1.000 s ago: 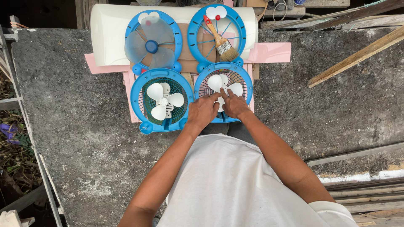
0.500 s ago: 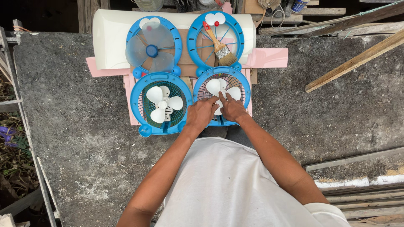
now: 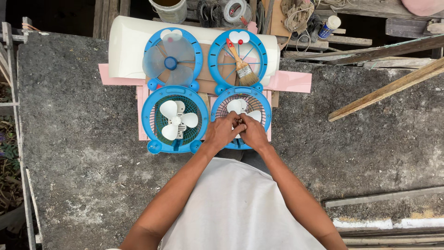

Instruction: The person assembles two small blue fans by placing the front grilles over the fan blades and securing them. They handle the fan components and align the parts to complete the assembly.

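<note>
Nearest, the left hand point(image 3: 223, 133) and right hand point(image 3: 253, 133) meet, fingers curled shut on the white propeller point(image 3: 244, 109) at the hub of the near-right blue fan point(image 3: 241, 116), near the concrete slab's point(image 3: 83, 148) middle. Beyond it, a paintbrush point(image 3: 239, 64) lies across a blue grille point(image 3: 237, 62).

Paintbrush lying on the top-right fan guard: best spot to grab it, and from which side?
Probably the wooden handle of the paintbrush, taken from above. It lies flat and slanted across the spokes of the blue fan guard, red tip up-left, bristles down-right. The handle is slim and bare, clear of both hands, which are busy on the white fan blade below. Pinch mid-handle across its width; avoid the bristles.
</note>
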